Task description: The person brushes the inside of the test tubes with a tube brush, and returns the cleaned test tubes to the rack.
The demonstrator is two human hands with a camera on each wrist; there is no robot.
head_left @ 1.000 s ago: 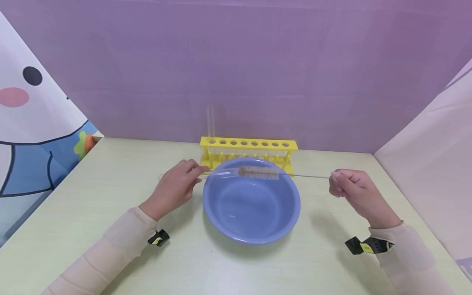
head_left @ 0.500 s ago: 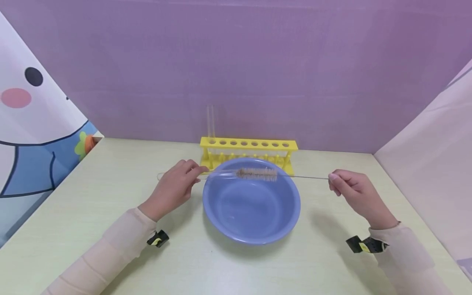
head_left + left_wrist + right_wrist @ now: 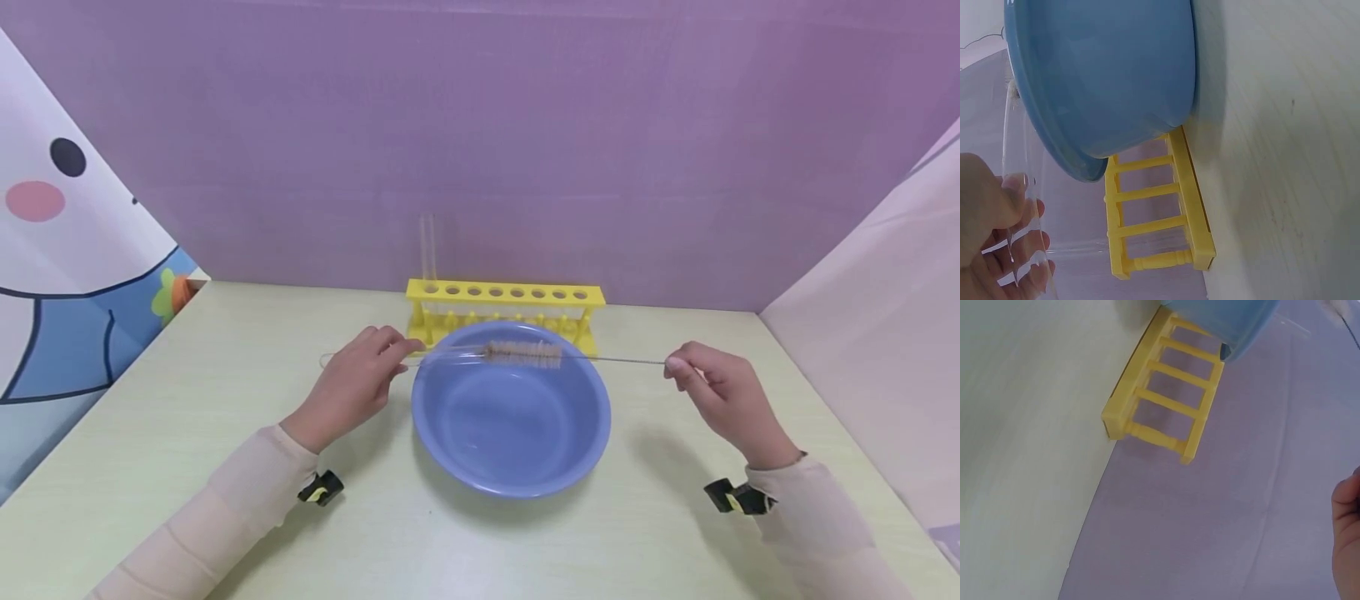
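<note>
Left hand (image 3: 348, 383) pinching clear tube (image 3: 452, 353), right hand (image 3: 727, 396) gripping brush (image 3: 522, 354) by its wire (image 3: 626, 361), bristles (image 3: 536, 355) above blue basin (image 3: 510, 429), yellow rack (image 3: 506, 292) just behind.

A clear, slim test tube (image 3: 453, 353) is held roughly parallel to the far edge of the worktop (image 3: 510, 550). In line rightward runs a thin wire brush (image 3: 522, 354), tan bristles against the tube's end; insertion depth is unclear.

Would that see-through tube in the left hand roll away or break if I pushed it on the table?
The clear tube would probably roll, as it looks round and smooth. It might crack if knocked, because its see-through wall looks thin.
</note>
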